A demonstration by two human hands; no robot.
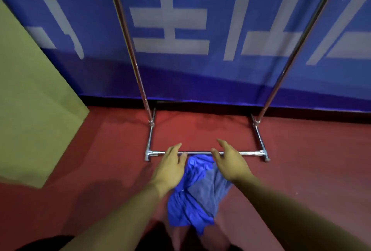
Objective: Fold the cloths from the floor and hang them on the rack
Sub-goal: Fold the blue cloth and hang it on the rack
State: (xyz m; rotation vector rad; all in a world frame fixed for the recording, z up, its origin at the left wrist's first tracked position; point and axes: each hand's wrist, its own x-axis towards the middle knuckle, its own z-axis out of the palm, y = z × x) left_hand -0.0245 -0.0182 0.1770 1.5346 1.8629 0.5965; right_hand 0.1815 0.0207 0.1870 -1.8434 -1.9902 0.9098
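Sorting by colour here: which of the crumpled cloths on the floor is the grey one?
The grey cloth lies on the right of the pile, below the right hand; the bright blue cloth spreads left and nearer the person.

A dim corner with a red floor and a blue banner wall.

The matte red floor (301, 160) ran back to a dark skirting strip (220, 104), above which hung a wide blue fabric banner with large pale grey lettering (170, 19) (the characters were cut off by the frame and could not be read). At the left a flat olive-green panel (30, 100) leaned in over the floor. Light was low, and soft shadows lay across the near floor.
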